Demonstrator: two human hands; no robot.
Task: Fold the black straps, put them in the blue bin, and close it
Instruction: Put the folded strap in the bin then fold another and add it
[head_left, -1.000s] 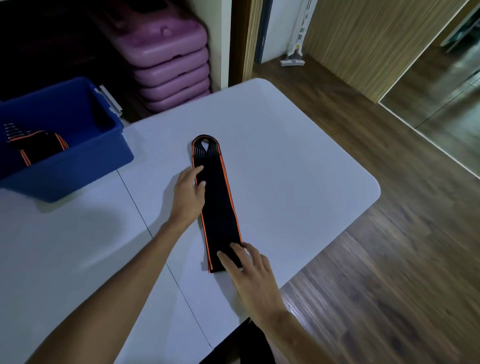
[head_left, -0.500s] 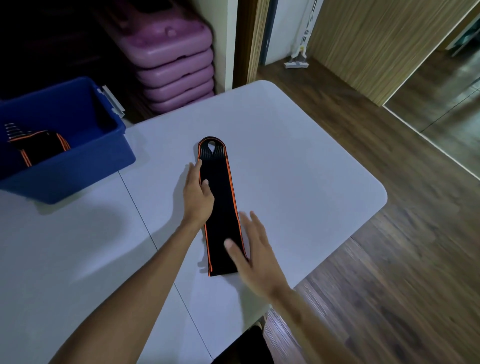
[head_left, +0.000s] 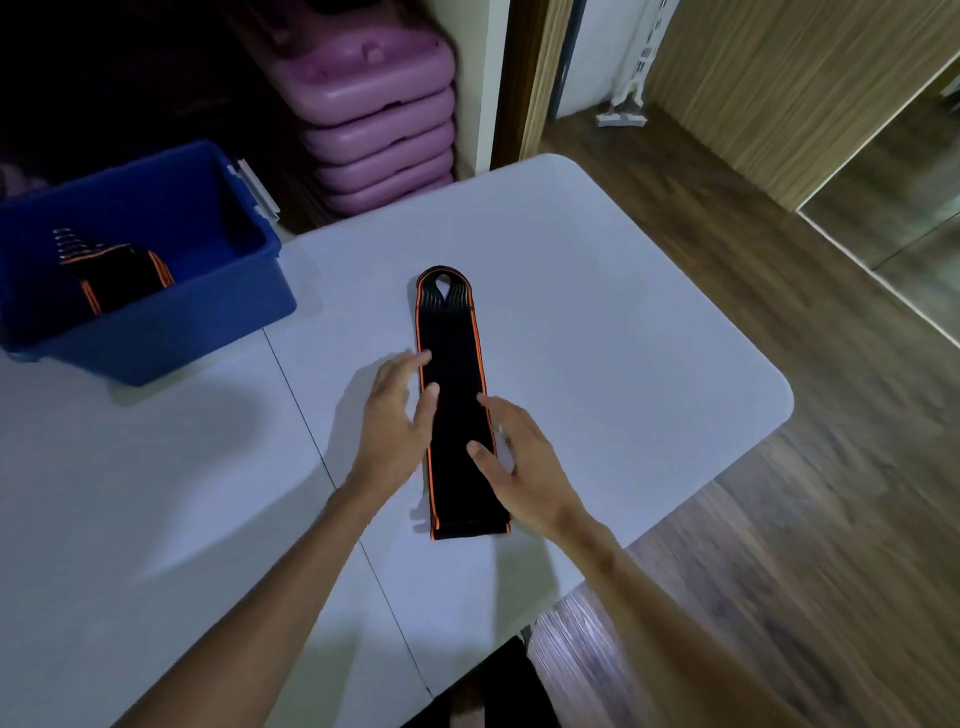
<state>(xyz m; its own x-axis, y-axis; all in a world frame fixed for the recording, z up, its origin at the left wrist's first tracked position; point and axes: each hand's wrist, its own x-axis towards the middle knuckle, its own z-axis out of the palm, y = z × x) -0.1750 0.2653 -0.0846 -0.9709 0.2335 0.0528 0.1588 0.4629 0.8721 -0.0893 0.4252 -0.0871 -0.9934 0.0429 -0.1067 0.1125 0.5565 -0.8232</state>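
Hands close in on the strap's middle

Strap (head_left: 453, 410), black with orange edging, lies flat and lengthwise on the white table (head_left: 623, 338), its looped end pointing away from the person and its square end toward them. Half a second ago the right hand (head_left: 519, 462) hovered near the square end; it now sits further up, at the strap's right edge about midway along, fingers spread and loose, gripping nothing. Whether its fingertips touch the cloth cannot be told. The left hand (head_left: 397, 415) has stayed at the left edge, fingers open and extended, fingertips lying over the orange trim. The two hands now face each other across the strap's width, and the strap itself has not shifted.

Bare tabletop surrounds the strap on all sides. The table's rounded right edge is well apart from it, with wood floor (head_left: 779, 545) beyond; the near edge lies a little past the square end. A seam in the tabletop runs just left of the left hand.

The blue bin (head_left: 156, 332) stands open at the far left of the table, well apart from the strap. Inside it lies one folded strap (head_left: 117, 275), black and orange. A stack of pink steps (head_left: 374, 130) stands behind the table
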